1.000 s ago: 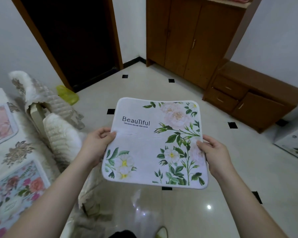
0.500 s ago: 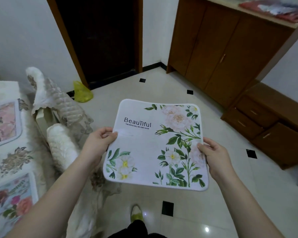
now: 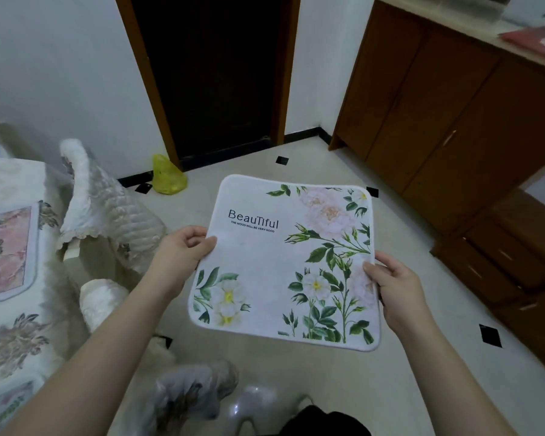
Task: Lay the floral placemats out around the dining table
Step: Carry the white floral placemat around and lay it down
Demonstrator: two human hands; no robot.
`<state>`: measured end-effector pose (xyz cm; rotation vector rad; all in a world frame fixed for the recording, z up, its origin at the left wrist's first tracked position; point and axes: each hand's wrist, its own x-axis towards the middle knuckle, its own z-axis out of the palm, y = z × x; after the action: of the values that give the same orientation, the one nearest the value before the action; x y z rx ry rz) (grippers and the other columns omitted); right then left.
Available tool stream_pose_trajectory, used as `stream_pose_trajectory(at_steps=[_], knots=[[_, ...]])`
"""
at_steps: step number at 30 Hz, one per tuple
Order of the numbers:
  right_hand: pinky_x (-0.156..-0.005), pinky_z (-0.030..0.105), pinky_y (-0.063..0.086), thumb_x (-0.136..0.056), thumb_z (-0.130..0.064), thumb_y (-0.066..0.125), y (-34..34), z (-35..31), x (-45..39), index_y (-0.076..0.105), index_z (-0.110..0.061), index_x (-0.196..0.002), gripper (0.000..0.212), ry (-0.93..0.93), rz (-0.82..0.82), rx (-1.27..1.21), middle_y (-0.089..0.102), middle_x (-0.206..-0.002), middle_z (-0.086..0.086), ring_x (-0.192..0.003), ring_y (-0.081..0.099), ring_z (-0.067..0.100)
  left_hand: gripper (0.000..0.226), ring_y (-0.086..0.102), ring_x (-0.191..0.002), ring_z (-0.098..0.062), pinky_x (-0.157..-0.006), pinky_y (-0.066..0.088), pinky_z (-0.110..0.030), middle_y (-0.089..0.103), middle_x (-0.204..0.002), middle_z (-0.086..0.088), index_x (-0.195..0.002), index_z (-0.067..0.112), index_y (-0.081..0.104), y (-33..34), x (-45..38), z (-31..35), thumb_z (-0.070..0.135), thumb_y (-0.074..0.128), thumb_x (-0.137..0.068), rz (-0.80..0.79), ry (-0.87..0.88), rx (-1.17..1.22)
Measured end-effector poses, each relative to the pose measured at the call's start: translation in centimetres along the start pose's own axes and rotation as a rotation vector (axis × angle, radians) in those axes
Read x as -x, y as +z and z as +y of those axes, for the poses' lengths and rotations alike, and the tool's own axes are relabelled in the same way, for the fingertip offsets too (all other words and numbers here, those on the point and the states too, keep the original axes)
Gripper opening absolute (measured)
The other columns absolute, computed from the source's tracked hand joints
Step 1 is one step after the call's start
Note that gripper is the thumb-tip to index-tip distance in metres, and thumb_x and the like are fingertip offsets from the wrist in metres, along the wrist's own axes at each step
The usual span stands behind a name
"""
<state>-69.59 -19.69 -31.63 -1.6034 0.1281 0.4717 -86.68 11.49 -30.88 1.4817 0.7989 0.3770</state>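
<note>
A: Obs. 1, background. Pale tiled floor with small black diamond insets. Dark doorway in a brown frame at the far wall; wooden cabinet along the right, with a lower drawer unit beside it.

B: And the table?

A: Dining table at the left edge, under a cream cloth with a floral pattern. One pink floral placemat lies flat on it; a second placemat shows only partly at the bottom left corner, blurred. Chair with quilted white cover stands just beside the table.

B: The mat in hand?

A: White placemat, printed "Beautiful" with green leaves and pale flowers, held in the air over the floor, roughly level, to the right of the table and apart from it.

B: Grip?

A: Left hand grasps the left edge, thumb on top, fingers curled beneath. Right hand grasps the right edge in the same way.

B: Small items?

A: Yellow plastic bag on the floor by the doorway.
</note>
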Motion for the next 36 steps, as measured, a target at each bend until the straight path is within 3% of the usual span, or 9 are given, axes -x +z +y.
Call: stream_pose_trajectory(at_steps=[7,14,18,20,22,29,34,36], knots=[[-0.089,0.056,0.054,-0.091,-0.004,0.063,3.6,-3.4,-9.7,0.062,-0.009,-0.125,0.034,0.002,-0.135,0.037,0.075,-0.099,0.014,-0.093,0.072,0.034,0.018,0.066,-0.067,-0.024,-0.056,0.055,-0.029,0.07,-0.091,-0.024,-0.107,-0.002,0.064,1.6,-5.8,0.9,0.007,0.065,-0.092,0.163,-0.06,0.022],[-0.086,0.05,0.056,-0.091,-0.006,0.064,7.5,-8.3,-18.6,0.062,-0.011,-0.124,0.034,-0.013,-0.279,0.072,0.076,-0.098,0.01,-0.089,0.073,0.03,0.011,0.068,-0.059,-0.018,-0.053,0.057,-0.027,0.071,-0.068,-0.007,-0.101,0.01,0.067,3.2,-10.7,4.1,0.005,0.065,-0.092,0.328,-0.051,0.063],[-0.087,0.05,0.056,-0.09,-0.004,0.064,10.5,-10.2,-22.3,0.063,-0.01,-0.125,0.035,-0.019,-0.349,0.094,0.076,-0.097,0.009,-0.089,0.073,0.03,0.012,0.066,-0.07,-0.026,-0.07,0.056,-0.039,0.066,-0.081,-0.021,-0.103,0.007,0.067,2.7,-12.8,4.9,0.004,0.065,-0.091,0.407,-0.054,0.085],[-0.089,0.052,0.055,-0.09,-0.004,0.064,12.2,-10.7,-23.8,0.062,-0.01,-0.125,0.036,-0.009,-0.373,0.098,0.076,-0.098,0.01,-0.091,0.073,0.03,0.014,0.065,-0.067,-0.025,-0.072,0.055,-0.04,0.064,-0.081,-0.021,-0.105,0.004,0.067,2.1,-13.8,5.1,0.004,0.066,-0.091,0.444,-0.061,0.099],[-0.09,0.052,0.054,-0.09,-0.003,0.064,14.1,-11.3,-25.0,0.062,-0.01,-0.125,0.036,-0.014,-0.398,0.102,0.076,-0.098,0.011,-0.093,0.072,0.031,0.016,0.065,-0.064,-0.023,-0.064,0.055,-0.034,0.065,-0.081,-0.02,-0.106,0.003,0.066,1.4,-14.8,5.3,0.004,0.066,-0.091,0.475,-0.069,0.119],[-0.088,0.047,0.055,-0.09,-0.003,0.063,22.2,-12.6,-28.5,0.063,-0.01,-0.125,0.035,-0.03,-0.48,0.165,0.076,-0.094,0.01,-0.09,0.073,0.03,0.015,0.061,-0.078,-0.031,-0.065,0.052,-0.035,0.063,-0.091,-0.028,-0.106,0.002,0.066,-3.0,-19.7,4.9,0.005,0.065,-0.091,0.546,-0.104,0.157],[-0.083,0.047,0.057,-0.092,-0.003,0.061,29.6,-13.8,-30.3,0.063,-0.012,-0.123,0.033,-0.015,-0.531,0.184,0.075,-0.098,0.014,-0.09,0.073,0.032,0.018,0.067,-0.078,-0.033,-0.078,0.056,-0.049,0.069,-0.096,-0.031,-0.109,0.002,0.066,-7.6,-23.6,4.9,0.006,0.065,-0.092,0.584,-0.097,0.184],[-0.084,0.049,0.057,-0.092,-0.003,0.061,32.5,-14.3,-30.9,0.062,-0.012,-0.125,0.034,-0.01,-0.548,0.197,0.075,-0.098,0.014,-0.091,0.073,0.032,0.017,0.067,-0.079,-0.033,-0.077,0.056,-0.048,0.069,-0.099,-0.031,-0.109,0.004,0.066,-9.5,-25.1,5.2,0.007,0.065,-0.092,0.601,-0.097,0.2]])
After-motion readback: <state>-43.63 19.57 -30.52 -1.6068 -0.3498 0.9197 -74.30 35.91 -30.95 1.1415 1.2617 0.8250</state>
